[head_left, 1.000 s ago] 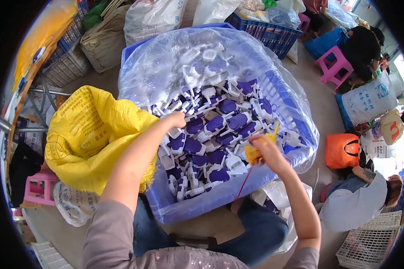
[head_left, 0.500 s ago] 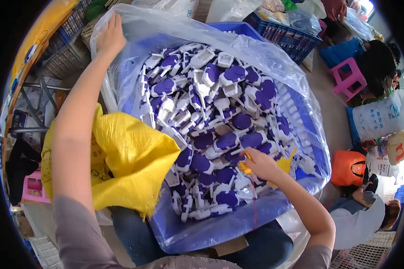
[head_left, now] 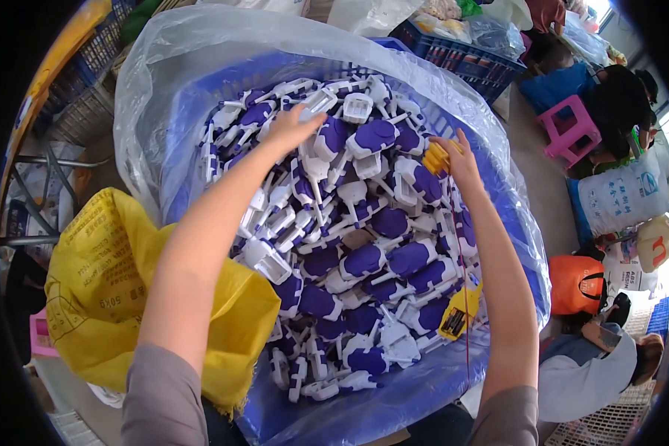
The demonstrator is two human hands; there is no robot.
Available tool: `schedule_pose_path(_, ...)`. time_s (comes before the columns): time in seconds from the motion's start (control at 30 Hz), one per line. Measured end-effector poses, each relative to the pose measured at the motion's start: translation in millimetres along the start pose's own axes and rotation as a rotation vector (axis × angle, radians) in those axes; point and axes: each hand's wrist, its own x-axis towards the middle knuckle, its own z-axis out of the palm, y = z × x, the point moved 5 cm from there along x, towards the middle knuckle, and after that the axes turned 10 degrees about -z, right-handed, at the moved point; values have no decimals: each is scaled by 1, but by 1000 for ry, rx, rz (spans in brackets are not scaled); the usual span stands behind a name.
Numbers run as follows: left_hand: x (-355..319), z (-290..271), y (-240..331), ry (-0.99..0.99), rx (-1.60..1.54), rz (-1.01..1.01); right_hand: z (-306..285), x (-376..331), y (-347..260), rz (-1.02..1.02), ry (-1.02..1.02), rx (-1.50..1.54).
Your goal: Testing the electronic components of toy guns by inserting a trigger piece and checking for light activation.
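A heap of purple-and-white plastic parts [head_left: 386,260] with slim handle-like ends fills a blue crate [head_left: 275,70] lined with clear plastic film [head_left: 156,67]. Over the far left of the heap, my left hand [head_left: 293,130] is open, fingers stretched by a white part with an open hollow [head_left: 318,104]. My right hand [head_left: 462,163], at the far right of the heap, is closed on a small yellow ribbed piece [head_left: 436,157], its kind unclear. A thin red string [head_left: 464,275] runs down from near that hand. Below it lies a yellow part with a black inset [head_left: 461,308].
At the left, a yellow woven sack [head_left: 104,275] overlaps the crate's edge. Another blue crate [head_left: 468,56] with bags stands beyond. To the right are a pink stool [head_left: 570,131], a white sack [head_left: 624,195], an orange bag [head_left: 574,284] and a seated person [head_left: 587,372].
My left hand has let go of the film at the far left and come in over the heap. My right hand has moved far and right with the yellow piece. The film has settled outward.
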Motion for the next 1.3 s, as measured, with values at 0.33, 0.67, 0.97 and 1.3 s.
schedule_pose_path(0.33,-36,53,22,17,156,11,122,44,28,-114,-236,127)
schedule_pose_path(0.67,-204,63,22,-527,-197,102,95,-155,-76,46,-549,459)
schedule_pose_path(0.97,-124,13,31,-216,141,315,47,-84,-33,354,-484,306)
schedule_pose_path(1.3,-103,64,-4,-494,455,-96,129,-52,43,11,-535,-141)
